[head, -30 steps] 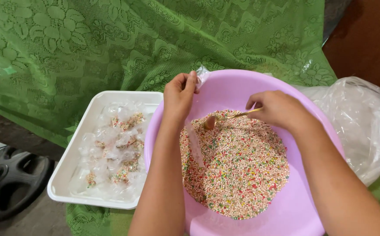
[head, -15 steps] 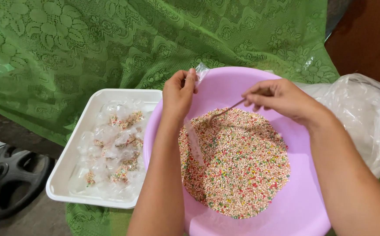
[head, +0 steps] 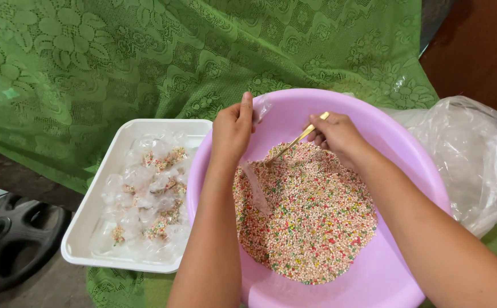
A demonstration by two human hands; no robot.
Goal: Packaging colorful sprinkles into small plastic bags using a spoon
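Observation:
A large pink plastic basin (head: 399, 154) holds a heap of small multicoloured grains (head: 311, 222). My left hand (head: 232, 128) grips a small clear plastic bag (head: 255, 188) that hangs down into the grains at the basin's left side. My right hand (head: 337, 134) holds a thin gold spoon (head: 295, 141), its tip dipped into the grains near the bag's mouth. Both forearms reach in from the bottom of the view.
A white rectangular tray (head: 97, 199) left of the basin holds several small clear bags filled with grains. A crumpled clear plastic bag (head: 474, 154) lies at the right. Green lace cloth (head: 145, 51) covers the surface. A dark wheel cover (head: 14, 239) sits lower left.
My right hand has drawn back up from the grains towards the basin's far rim, and the spoon now shows, angled down towards the bag. The left hand stays put.

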